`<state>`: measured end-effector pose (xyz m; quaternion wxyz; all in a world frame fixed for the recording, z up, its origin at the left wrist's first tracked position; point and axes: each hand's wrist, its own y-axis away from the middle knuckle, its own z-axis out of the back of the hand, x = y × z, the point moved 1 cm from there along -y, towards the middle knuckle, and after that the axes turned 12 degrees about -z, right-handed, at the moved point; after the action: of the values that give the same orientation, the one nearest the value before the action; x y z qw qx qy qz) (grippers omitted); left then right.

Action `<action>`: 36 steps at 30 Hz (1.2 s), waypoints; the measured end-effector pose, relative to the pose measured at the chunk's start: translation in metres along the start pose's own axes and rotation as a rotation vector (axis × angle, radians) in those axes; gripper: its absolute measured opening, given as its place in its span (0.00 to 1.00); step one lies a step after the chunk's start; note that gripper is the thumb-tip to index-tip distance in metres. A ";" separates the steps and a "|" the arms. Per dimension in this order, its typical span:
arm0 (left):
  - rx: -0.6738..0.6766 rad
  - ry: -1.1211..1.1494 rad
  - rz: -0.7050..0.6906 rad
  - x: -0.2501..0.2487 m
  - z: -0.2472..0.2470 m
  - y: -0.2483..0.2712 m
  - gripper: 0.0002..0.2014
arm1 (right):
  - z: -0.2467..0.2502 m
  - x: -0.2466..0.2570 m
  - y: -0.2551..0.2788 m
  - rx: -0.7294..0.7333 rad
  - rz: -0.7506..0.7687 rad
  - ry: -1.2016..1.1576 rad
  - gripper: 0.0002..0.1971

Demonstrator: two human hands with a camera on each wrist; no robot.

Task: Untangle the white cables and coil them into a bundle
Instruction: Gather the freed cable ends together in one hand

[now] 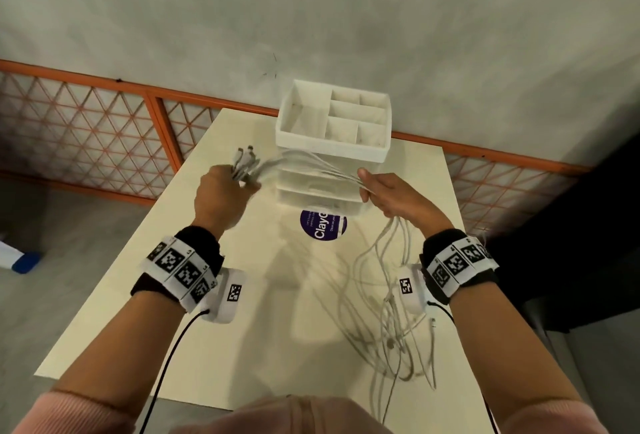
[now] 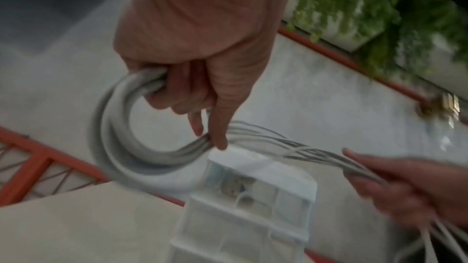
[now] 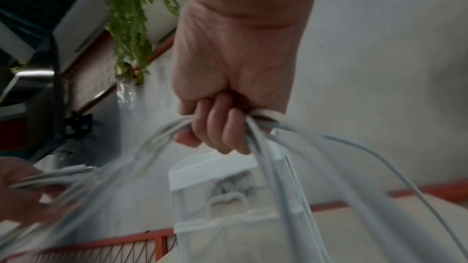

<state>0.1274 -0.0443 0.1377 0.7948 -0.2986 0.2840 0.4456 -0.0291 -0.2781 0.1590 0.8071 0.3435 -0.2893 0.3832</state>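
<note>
Several white cables [image 1: 311,159] stretch between my two raised hands above the cream table [image 1: 138,295]. My left hand [image 1: 221,194] grips a looped coil of the cables [image 2: 111,137], with plug ends [image 1: 246,158] sticking up past its knuckles. The thumb and curled fingers of that hand close round the coil in the left wrist view. My right hand [image 1: 384,194] holds the same cables [image 3: 260,139] in a fist further along. From it the loose lengths [image 1: 388,315] hang down and trail tangled over the table's right side.
A white drawer organiser [image 1: 334,128] with open top compartments stands at the table's far middle, just behind the stretched cables. A round purple sticker [image 1: 322,225] lies in front of it. An orange lattice railing [image 1: 86,128] runs behind the table. A dark object [image 1: 571,260] borders the right edge.
</note>
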 end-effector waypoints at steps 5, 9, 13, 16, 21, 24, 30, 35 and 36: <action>0.139 0.157 -0.350 -0.028 -0.008 0.017 0.29 | -0.005 0.027 0.006 0.085 -0.021 0.318 0.21; 0.394 0.310 -0.531 -0.049 -0.031 0.019 0.32 | -0.016 0.047 0.011 0.280 0.004 0.108 0.23; 0.414 0.340 -0.530 -0.047 -0.035 0.015 0.10 | -0.002 0.052 0.015 0.339 0.026 -0.037 0.21; 0.287 0.220 -0.690 -0.052 -0.024 0.011 0.16 | 0.001 0.040 0.018 0.309 0.090 -0.074 0.17; -0.121 0.158 -0.594 -0.067 -0.001 0.003 0.08 | 0.005 -0.006 0.002 0.167 0.031 -0.011 0.13; -0.272 0.251 -0.468 -0.066 0.015 -0.007 0.11 | 0.009 -0.041 -0.006 0.059 -0.072 -0.006 0.14; -0.330 0.210 -0.417 -0.056 0.018 -0.004 0.13 | 0.018 -0.080 -0.017 -0.232 -0.095 0.070 0.18; -0.041 0.123 -0.353 -0.039 0.013 -0.004 0.14 | 0.019 -0.088 -0.012 -0.096 -0.246 0.260 0.14; 0.063 0.119 -0.325 -0.038 0.011 -0.002 0.14 | 0.017 -0.089 -0.011 -0.003 -0.307 0.333 0.16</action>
<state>0.1141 -0.0572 0.1726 0.8472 -0.3411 0.2922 0.2836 -0.0716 -0.3336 0.1009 0.8930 0.3144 -0.0971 0.3069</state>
